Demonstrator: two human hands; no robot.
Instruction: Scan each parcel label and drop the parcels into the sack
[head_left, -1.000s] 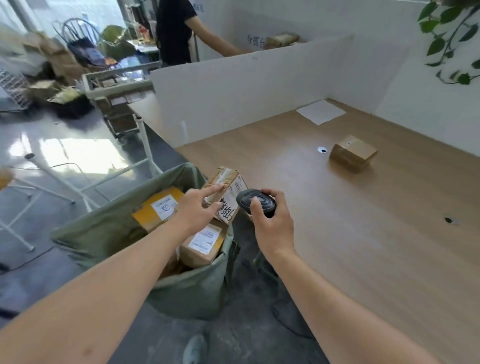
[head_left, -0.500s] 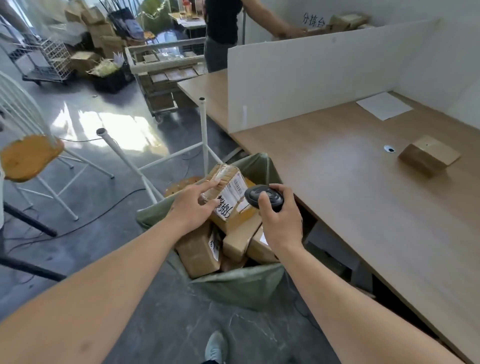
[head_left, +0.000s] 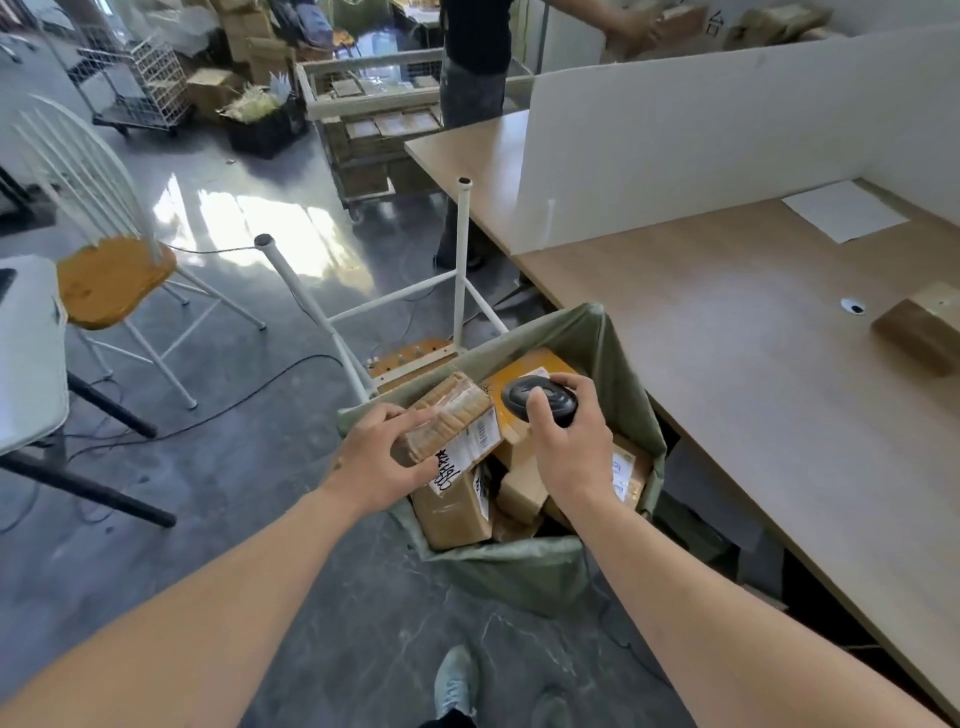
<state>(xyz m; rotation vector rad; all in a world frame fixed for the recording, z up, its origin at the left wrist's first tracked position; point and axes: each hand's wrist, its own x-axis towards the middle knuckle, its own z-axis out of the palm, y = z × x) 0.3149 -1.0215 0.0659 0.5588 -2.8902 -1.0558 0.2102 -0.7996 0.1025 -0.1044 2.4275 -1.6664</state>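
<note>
Parcel (head_left: 451, 421), a small taped cardboard box with a white label and black handwriting on its lower face, sits in the left hand (head_left: 382, 457) directly above the open mouth of the sack (head_left: 524, 571); the fingers curl over its top edge and the thumb presses on the labelled side, so the box is tilted with the label facing toward the right hand. Right hand (head_left: 566, 447) is wrapped around a black handheld scanner (head_left: 540, 399), thumb lying across its top, and the scanner's head is just beside the parcel's upper right corner, also over the sack. Inside the green sack lie several other cardboard boxes (head_left: 457, 512), some with white labels showing, and a yellow-orange package (head_left: 524, 371) near the far rim. The sack stands on the grey floor (head_left: 260, 519) against the edge of a wooden table (head_left: 727, 389). On the table, well apart from the hands, rests one more brown box (head_left: 922, 327) near the right edge of view, and a white sheet of paper (head_left: 844, 210) lies farther back beside a white partition (head_left: 701, 135). An overturned white-legged stool (head_left: 415, 312) lies just behind the sack, and an upright chair (head_left: 111, 270) with a wooden seat stands to the left. Another person (head_left: 475, 62) stands at the far end of the table.
</note>
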